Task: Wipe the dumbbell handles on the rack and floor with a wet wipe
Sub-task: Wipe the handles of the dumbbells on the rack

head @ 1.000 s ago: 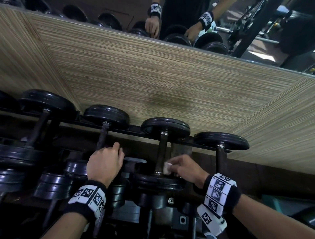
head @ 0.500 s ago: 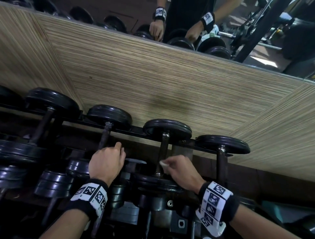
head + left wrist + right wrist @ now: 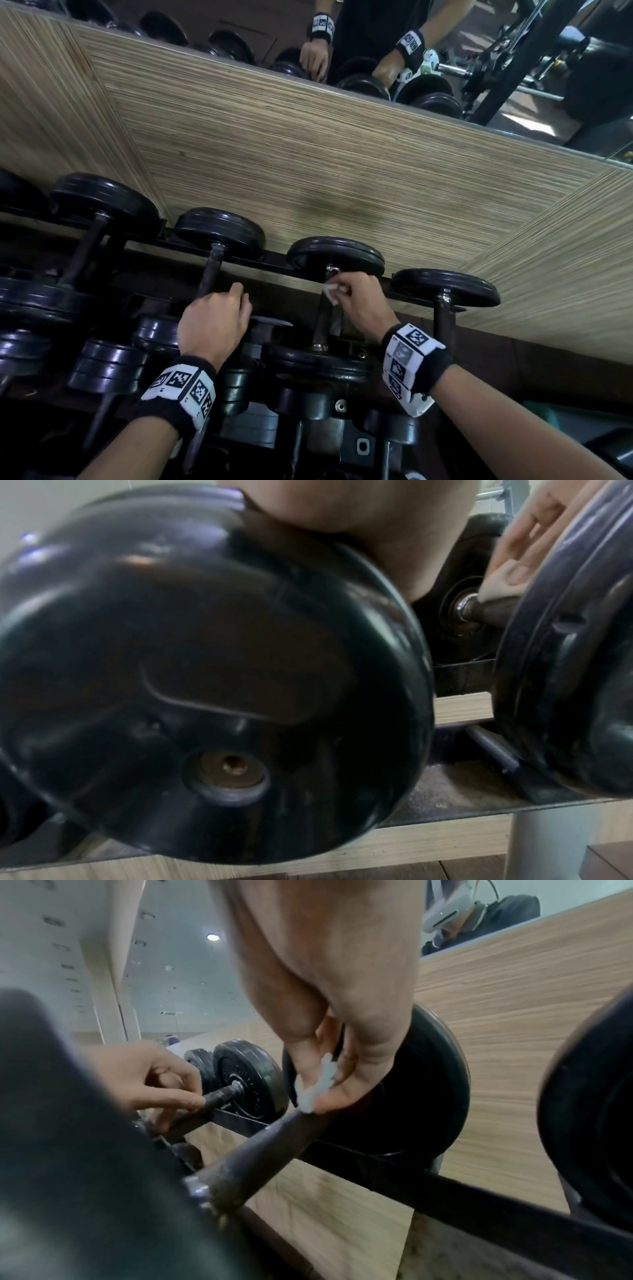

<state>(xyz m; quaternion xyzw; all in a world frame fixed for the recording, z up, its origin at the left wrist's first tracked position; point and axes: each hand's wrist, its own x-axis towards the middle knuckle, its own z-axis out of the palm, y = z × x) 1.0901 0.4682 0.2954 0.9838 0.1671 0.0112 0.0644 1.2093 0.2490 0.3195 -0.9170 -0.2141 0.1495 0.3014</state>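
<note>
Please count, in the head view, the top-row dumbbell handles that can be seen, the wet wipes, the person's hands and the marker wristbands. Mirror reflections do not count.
dumbbell handles: 4
wet wipe: 1
hands, left hand and right hand: 2
wristbands: 2
Total: 9

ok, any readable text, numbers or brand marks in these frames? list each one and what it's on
No readable words, numbers or brand names in any view.
Left wristband: black-and-white square marker patterns, no letters.
Right wristband: the same kind of markers, no letters.
Dumbbell plate close to the left wrist camera: a raised panel, blank, blurred.
Far dumbbell plate in the right wrist view: faint embossed marks round the hub, too small to read.
</note>
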